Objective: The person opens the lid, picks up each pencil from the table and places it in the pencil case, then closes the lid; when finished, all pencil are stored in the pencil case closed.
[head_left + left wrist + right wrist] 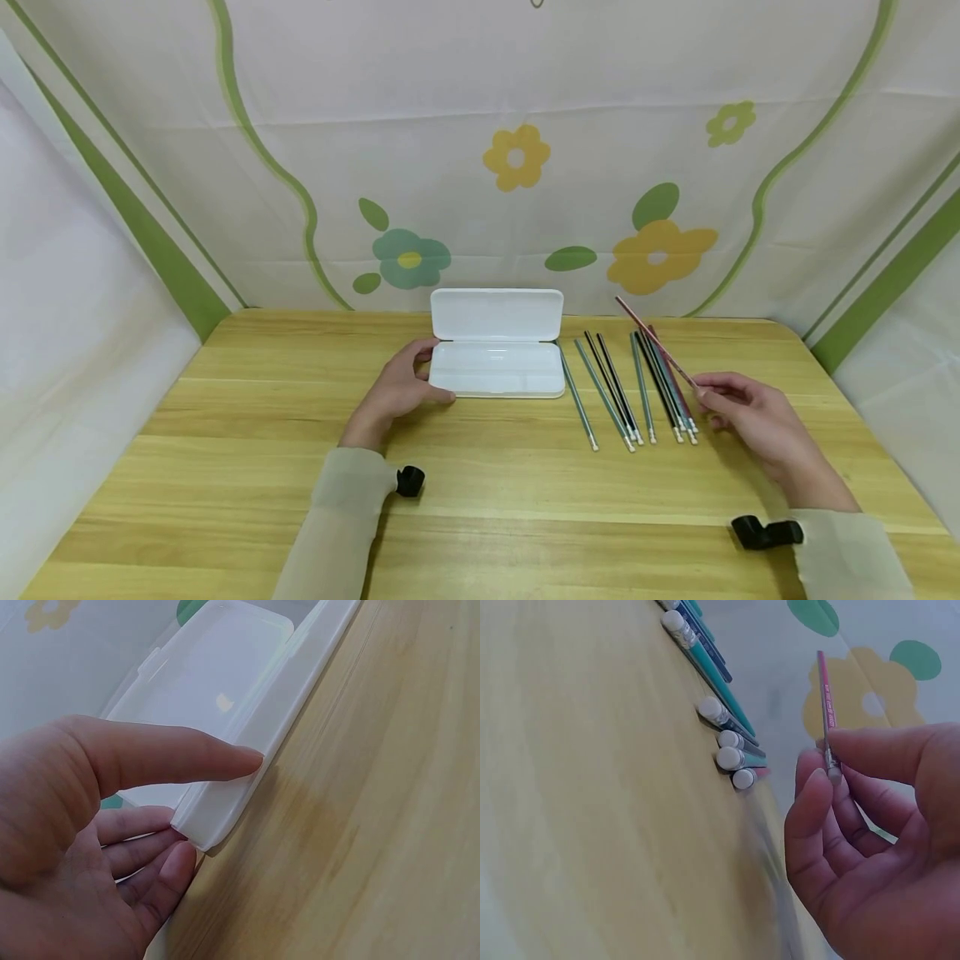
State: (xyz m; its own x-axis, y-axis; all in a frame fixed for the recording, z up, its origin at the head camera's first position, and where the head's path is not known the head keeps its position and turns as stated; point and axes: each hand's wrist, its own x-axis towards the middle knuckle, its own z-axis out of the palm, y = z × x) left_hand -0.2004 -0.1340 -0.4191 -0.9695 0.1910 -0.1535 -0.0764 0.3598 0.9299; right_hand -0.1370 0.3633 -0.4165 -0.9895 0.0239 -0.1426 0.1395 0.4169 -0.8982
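Observation:
A white pencil case (497, 369) lies on the table with its lid (497, 314) raised at the back. My left hand (399, 385) holds the case's left end, its thumb along the front side and the other fingers by the left side. In my right hand (757, 421), thumb and fingers pinch a pink pencil (654, 340) near its eraser end. That pencil slants up and to the left above the table. Below it lie several dark and teal pencils (609, 390), with the white eraser ends toward me. In the right wrist view the held pencil (826, 697) shows printed lettering.
A wooden table (480, 492) carries everything. Behind it hangs a pale cloth (435, 150) with printed flowers, and more cloth closes off both sides. One teal pencil (576, 396) lies close to the case's right end. A black wrist mount (767, 532) sits on the right sleeve.

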